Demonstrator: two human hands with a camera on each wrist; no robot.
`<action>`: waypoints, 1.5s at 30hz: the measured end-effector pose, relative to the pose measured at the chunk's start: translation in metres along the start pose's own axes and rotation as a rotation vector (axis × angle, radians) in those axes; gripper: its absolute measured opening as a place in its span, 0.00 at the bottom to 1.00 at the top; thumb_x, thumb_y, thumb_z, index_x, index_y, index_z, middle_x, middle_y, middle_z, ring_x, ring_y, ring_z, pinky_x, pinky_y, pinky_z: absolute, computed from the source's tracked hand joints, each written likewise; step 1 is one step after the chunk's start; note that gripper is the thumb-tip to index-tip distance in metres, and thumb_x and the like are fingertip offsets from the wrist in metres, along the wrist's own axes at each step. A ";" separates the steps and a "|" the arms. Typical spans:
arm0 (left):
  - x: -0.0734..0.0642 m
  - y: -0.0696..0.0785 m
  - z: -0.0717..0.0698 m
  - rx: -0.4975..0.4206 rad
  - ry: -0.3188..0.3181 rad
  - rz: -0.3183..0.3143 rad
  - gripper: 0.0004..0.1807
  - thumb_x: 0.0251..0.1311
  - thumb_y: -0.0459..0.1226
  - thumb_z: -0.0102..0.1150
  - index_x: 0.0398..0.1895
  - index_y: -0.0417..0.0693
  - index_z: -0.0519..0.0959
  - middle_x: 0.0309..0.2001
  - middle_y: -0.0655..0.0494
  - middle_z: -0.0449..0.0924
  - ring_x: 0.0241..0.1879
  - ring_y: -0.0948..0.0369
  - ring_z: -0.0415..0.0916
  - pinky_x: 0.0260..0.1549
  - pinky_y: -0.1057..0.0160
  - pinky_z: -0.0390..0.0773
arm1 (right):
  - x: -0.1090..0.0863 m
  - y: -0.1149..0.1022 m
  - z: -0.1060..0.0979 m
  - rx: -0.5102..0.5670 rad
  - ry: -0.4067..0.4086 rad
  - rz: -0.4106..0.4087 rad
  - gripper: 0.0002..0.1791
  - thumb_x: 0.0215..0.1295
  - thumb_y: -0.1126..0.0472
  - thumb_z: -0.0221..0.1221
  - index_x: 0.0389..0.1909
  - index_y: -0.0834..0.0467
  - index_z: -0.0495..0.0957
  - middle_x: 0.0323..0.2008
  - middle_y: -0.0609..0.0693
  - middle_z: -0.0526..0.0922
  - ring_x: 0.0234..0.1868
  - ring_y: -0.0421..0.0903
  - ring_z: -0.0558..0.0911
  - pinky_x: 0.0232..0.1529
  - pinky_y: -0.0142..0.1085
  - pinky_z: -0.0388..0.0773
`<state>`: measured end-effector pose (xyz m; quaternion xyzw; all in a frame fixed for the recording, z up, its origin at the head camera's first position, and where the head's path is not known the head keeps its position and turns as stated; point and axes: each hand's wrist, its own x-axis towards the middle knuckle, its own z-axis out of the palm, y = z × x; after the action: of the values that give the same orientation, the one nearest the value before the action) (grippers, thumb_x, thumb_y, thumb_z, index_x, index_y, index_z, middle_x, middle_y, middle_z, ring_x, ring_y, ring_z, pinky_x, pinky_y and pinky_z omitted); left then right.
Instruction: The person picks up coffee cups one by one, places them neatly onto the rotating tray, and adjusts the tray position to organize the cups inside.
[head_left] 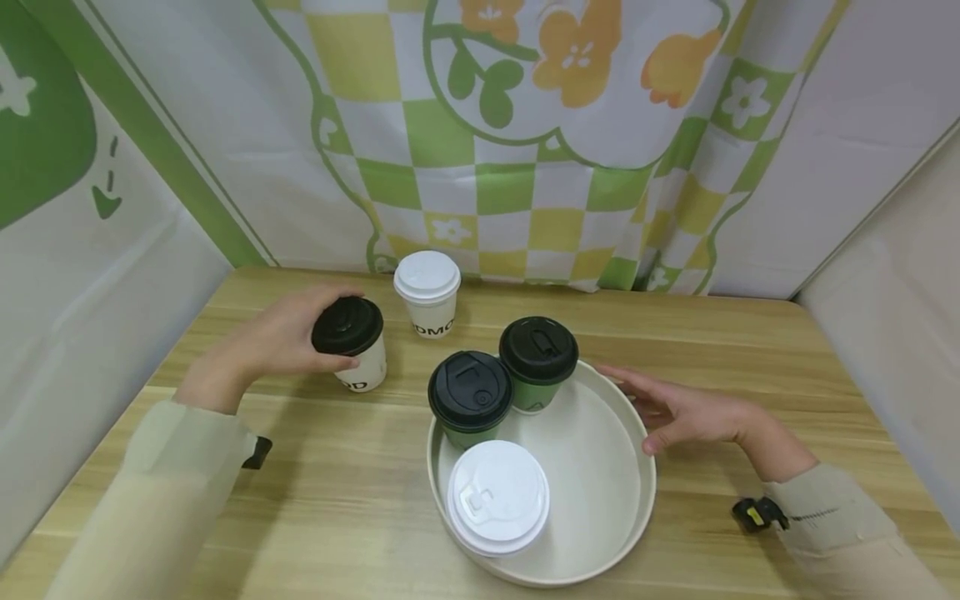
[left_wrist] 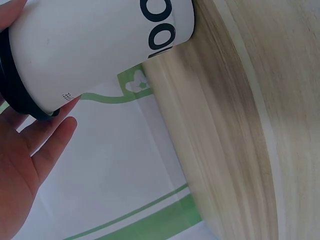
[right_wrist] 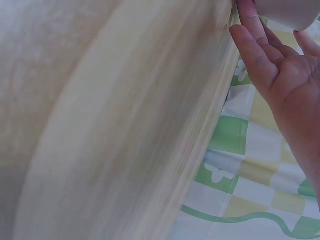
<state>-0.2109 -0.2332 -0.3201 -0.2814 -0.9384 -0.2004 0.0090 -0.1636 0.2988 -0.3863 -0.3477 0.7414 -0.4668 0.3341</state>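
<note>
We see left hand (head_left: 281, 333) pinching the black-lidded white cup (head_left: 371, 361) (probably light, crushable; grip near lid (head_left: 349, 323)), right hand (head_left: 690, 410) spread by tray (head_left: 592, 475).

Can't see all of the left hand (head_left: 285, 335) from here, part's behind the black-lidded cup (head_left: 360, 337). Tiny print (left_wrist: 67, 96) by that hand? Unreadable. In the tray (head_left: 592, 475) left of the right hand (head_left: 693, 414), a white-lidded cup (head_left: 498, 496) has its body hidden.
</note>
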 end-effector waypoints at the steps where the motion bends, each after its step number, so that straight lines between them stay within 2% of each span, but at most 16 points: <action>1: -0.001 0.001 0.000 -0.001 -0.001 0.008 0.48 0.44 0.46 0.79 0.69 0.44 0.67 0.65 0.43 0.73 0.64 0.45 0.71 0.63 0.41 0.70 | 0.000 0.000 0.000 -0.001 -0.001 -0.006 0.57 0.61 0.70 0.64 0.80 0.56 0.34 0.74 0.71 0.52 0.72 0.73 0.58 0.66 0.27 0.67; 7: -0.003 0.010 -0.005 0.009 -0.021 0.060 0.48 0.45 0.48 0.78 0.69 0.43 0.66 0.63 0.43 0.74 0.62 0.45 0.72 0.60 0.41 0.72 | -0.002 -0.005 0.003 0.009 0.010 -0.009 0.57 0.61 0.70 0.64 0.80 0.57 0.33 0.74 0.73 0.50 0.71 0.76 0.56 0.66 0.26 0.67; 13: -0.005 0.020 -0.005 0.010 -0.021 0.106 0.46 0.45 0.49 0.78 0.67 0.45 0.68 0.60 0.47 0.76 0.59 0.49 0.74 0.58 0.45 0.73 | -0.004 -0.006 0.007 0.012 0.024 -0.024 0.58 0.60 0.71 0.65 0.79 0.60 0.33 0.74 0.74 0.50 0.70 0.77 0.59 0.66 0.29 0.69; 24: -0.011 0.030 -0.006 0.011 -0.019 0.093 0.46 0.46 0.50 0.77 0.69 0.46 0.67 0.63 0.45 0.74 0.62 0.47 0.72 0.60 0.43 0.72 | -0.008 -0.008 0.016 0.006 0.050 -0.041 0.59 0.58 0.70 0.67 0.79 0.61 0.33 0.69 0.76 0.55 0.66 0.77 0.64 0.65 0.29 0.71; 36: -0.010 0.033 -0.004 0.013 -0.007 0.106 0.46 0.46 0.49 0.77 0.68 0.44 0.68 0.62 0.45 0.75 0.61 0.47 0.73 0.60 0.43 0.73 | -0.013 -0.011 0.021 -0.039 0.064 -0.042 0.60 0.57 0.66 0.69 0.77 0.62 0.33 0.64 0.74 0.61 0.63 0.64 0.73 0.64 0.28 0.72; 45: -0.010 0.033 -0.003 -0.008 -0.011 0.112 0.46 0.46 0.48 0.77 0.68 0.44 0.67 0.61 0.45 0.75 0.60 0.48 0.74 0.58 0.44 0.74 | -0.016 -0.015 0.027 -0.016 0.070 -0.028 0.61 0.57 0.65 0.69 0.75 0.64 0.30 0.61 0.75 0.62 0.59 0.54 0.79 0.63 0.30 0.75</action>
<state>-0.1848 -0.2145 -0.3062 -0.3347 -0.9203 -0.2020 0.0137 -0.1296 0.2952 -0.3791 -0.3441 0.7514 -0.4774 0.2985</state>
